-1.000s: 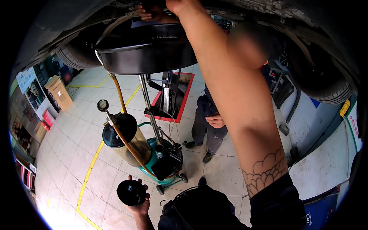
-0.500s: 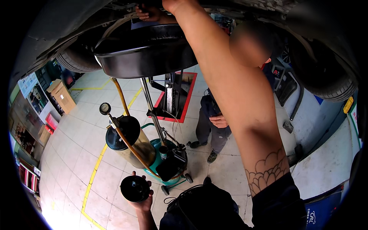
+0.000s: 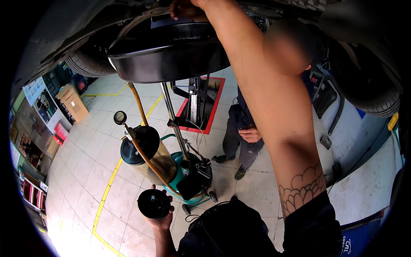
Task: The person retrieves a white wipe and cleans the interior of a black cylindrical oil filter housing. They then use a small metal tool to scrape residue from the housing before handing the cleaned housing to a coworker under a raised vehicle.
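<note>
My left hand [image 3: 163, 220] holds a round black cup-shaped part [image 3: 154, 204], its open face turned up, with fingers wrapped round its far side. Its exact kind I cannot make out. My right arm stretches up past a wide black drain pan [image 3: 171, 64] under the raised car. Only the wrist end of my right hand [image 3: 200, 3] shows at the top edge; its fingers are hidden. Beside it is a darker hand [image 3: 184, 9], seemingly another person's. Under the pan stands a wheeled green oil drainer [image 3: 171, 173] with a clear canister [image 3: 160, 165].
A person [image 3: 242, 135] stands just beyond my right arm, one hand at the waist. The drainer carries a gauge [image 3: 120, 117], a brown hose [image 3: 138, 105] and a black tray [image 3: 192, 185]. Tyres [image 3: 376, 96] hang on both sides. A red-edged floor lift [image 3: 209, 124] stands behind.
The view has shifted slightly, so the pan and drainer sit a little further right. My left hand still holds the black part; the darker hand at the top has moved up and right.
</note>
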Action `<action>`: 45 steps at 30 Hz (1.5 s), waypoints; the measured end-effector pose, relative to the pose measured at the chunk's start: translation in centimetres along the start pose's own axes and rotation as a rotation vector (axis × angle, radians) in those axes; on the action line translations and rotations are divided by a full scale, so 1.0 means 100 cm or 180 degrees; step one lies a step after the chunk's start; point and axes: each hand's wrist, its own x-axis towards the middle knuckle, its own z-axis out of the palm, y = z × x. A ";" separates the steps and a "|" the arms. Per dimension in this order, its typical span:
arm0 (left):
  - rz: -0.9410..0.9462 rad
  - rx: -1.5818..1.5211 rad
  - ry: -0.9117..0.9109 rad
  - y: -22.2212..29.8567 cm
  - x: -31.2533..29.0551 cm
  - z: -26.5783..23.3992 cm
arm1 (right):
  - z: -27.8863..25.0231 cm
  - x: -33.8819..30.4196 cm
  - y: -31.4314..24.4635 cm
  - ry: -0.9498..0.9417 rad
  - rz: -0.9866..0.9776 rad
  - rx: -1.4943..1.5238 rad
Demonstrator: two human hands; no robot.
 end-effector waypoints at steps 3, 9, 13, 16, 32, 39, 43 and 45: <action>-0.0034 -0.0038 0.0043 -0.002 0.004 0.004 | -0.003 0.004 -0.001 -0.0116 0.0144 -0.0155; -0.0047 -0.0066 0.0071 -0.007 0.005 0.011 | 0.000 0.006 -0.002 -0.0204 0.0362 0.0243; -0.0039 -0.0077 0.0122 -0.010 0.004 0.013 | 0.006 -0.001 -0.006 0.0304 0.0387 0.0171; -0.0049 -0.0073 0.0127 -0.010 0.001 0.013 | 0.009 -0.011 -0.009 0.0213 0.0548 0.0207; 0.0073 -0.0186 0.0284 -0.018 -0.013 -0.001 | 0.029 -0.049 -0.005 0.0077 0.0040 0.0438; 0.0146 -0.0161 0.0278 -0.020 -0.011 -0.004 | 0.022 -0.040 0.002 0.0095 0.0051 0.0812; 0.0291 -0.0148 0.0395 -0.028 -0.013 -0.006 | 0.028 -0.039 0.008 0.0107 -0.0116 0.0753; 0.0363 -0.0098 0.0127 -0.031 -0.014 -0.008 | 0.028 -0.039 0.006 0.0018 -0.0101 0.0699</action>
